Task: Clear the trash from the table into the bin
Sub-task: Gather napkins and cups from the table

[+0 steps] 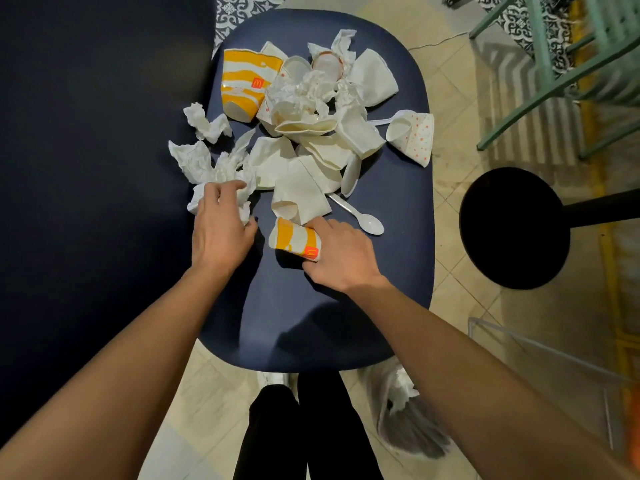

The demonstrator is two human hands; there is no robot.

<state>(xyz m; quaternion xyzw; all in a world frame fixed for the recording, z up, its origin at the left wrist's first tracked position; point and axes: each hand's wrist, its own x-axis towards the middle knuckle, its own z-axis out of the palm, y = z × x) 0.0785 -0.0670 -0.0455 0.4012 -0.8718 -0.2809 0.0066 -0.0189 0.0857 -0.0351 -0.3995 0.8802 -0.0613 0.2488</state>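
While the left hand [221, 223] clutches a crumpled napkin [246, 194] on the dark table [398, 237], the right hand [341, 256] grips a small orange-striped cup [292, 237] lying on its side.

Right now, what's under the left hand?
A crumpled white napkin, gripped by the left hand on the table. The palm covers its middle; anything beneath is hidden. The right hand grips a small yellow cup.

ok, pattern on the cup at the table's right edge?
White with orange dots; the dotted cup shows best in head view.
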